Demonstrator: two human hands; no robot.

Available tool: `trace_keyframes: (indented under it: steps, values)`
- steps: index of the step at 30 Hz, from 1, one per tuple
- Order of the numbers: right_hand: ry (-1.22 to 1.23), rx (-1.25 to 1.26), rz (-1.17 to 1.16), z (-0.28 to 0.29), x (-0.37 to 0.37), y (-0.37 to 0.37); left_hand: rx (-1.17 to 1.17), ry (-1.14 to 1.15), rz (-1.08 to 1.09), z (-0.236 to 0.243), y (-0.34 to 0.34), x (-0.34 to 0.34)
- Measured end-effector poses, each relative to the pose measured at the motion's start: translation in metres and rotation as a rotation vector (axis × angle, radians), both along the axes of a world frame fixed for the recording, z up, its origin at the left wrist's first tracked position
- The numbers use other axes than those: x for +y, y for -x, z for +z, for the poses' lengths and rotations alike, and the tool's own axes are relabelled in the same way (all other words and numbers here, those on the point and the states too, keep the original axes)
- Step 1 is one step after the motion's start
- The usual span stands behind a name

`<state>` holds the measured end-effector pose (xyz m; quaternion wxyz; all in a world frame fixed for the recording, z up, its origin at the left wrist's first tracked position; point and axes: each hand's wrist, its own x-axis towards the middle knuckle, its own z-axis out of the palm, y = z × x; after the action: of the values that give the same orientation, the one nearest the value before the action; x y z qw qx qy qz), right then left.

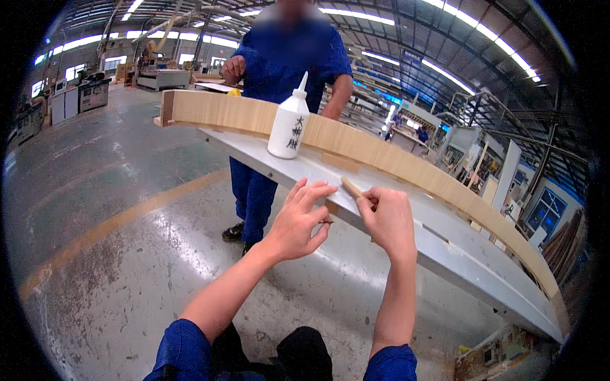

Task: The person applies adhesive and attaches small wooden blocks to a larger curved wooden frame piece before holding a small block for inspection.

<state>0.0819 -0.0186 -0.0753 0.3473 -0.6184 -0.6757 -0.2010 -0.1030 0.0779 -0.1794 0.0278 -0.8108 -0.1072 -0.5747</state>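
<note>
My right hand [387,219] grips a short wooden dowel [351,187] between thumb and fingers, just over the edge of the grey metal table [305,166]. To its left, my left hand [300,221] is at the table's near edge. Its upper fingers reach toward the dowel, while the thumb and a lower finger close on a small dark-tipped bit that I cannot make out. A white squeeze bottle [289,130] with a pointed nozzle stands upright on the table, beyond my left hand. Behind it a long curved wooden piece [381,152] runs along the table.
Across the table stands a person in blue workwear [289,57], one hand raised and the other arm behind the curved piece. Small wooden blocks [340,162] lie along the curve's inner side. Machines [162,77] stand at the far left. A yellow line [127,219] crosses the floor.
</note>
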Motion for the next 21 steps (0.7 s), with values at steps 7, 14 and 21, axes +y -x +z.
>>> trace_keyframes:
  steps: [7,14,21]
  values:
    - [0.075,0.092,0.256,0.002,-0.013,0.007,-0.112,0.067,-0.048,-0.008,0.015,-0.004]
    - [-0.119,0.098,0.127,0.008,-0.033,-0.017,-0.179,0.078,0.019,-0.003,0.026,0.011]
    - [-0.069,0.036,-0.154,0.005,-0.045,-0.054,-0.088,0.104,0.020,0.015,0.049,0.029]
